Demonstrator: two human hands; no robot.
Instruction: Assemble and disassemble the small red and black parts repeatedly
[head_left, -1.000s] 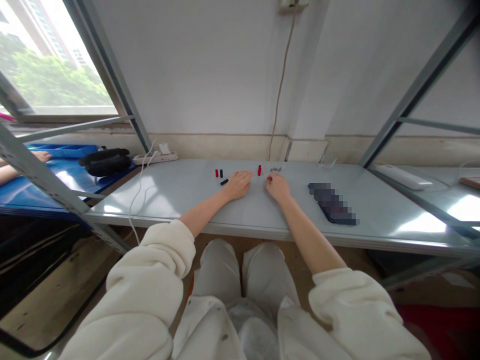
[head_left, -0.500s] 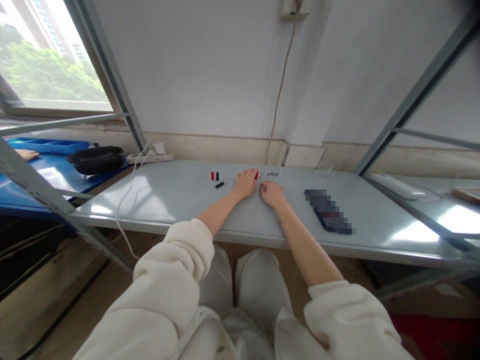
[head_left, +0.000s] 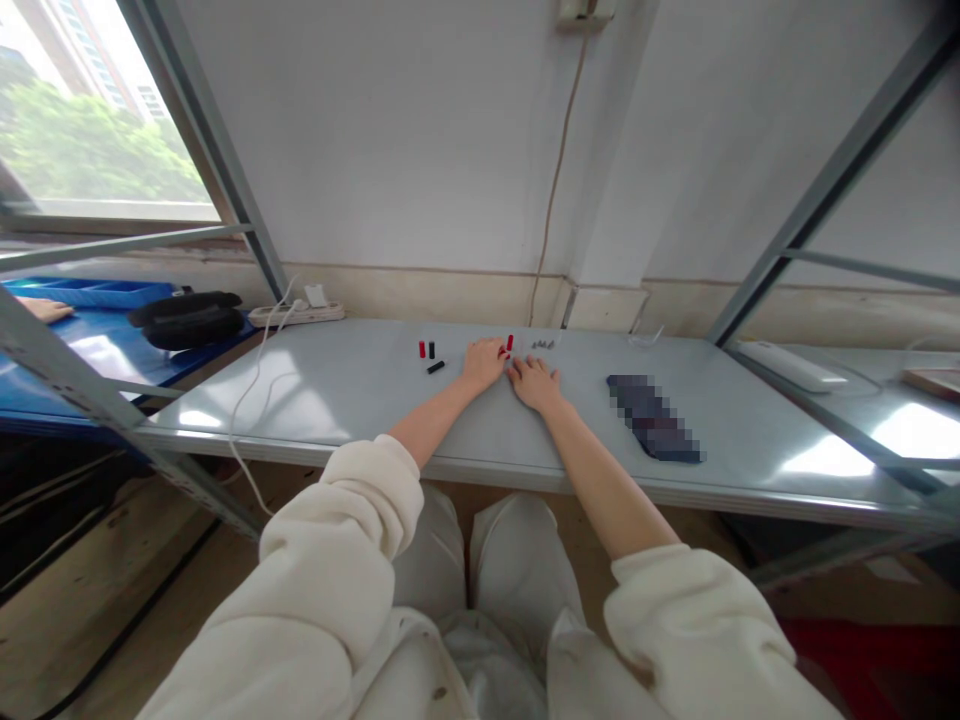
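My left hand [head_left: 484,364] is closed with a small red piece [head_left: 505,353] at its fingertips, low over the grey table [head_left: 360,390]. Just right of it, my right hand [head_left: 535,382] lies with its fingers spread on the tabletop and nothing visible in it. Behind the hands stands a red cylinder [head_left: 510,342], with several small metal parts [head_left: 543,345] to its right. To the left of my hands, another red cylinder [head_left: 422,349] and a black cylinder [head_left: 432,350] stand upright, and a black cylinder [head_left: 436,367] lies on its side in front of them.
A dark phone-like object [head_left: 656,418], partly pixelated, lies at the right. A power strip [head_left: 296,315] with a white cable is at the back left. Metal frame posts [head_left: 832,180] rise at both sides. A black case [head_left: 191,320] rests on the blue table.
My left hand has gone from lying flat to a pinch at a red piece. My right hand's fingers have spread out. More of the red cylinder behind them shows.
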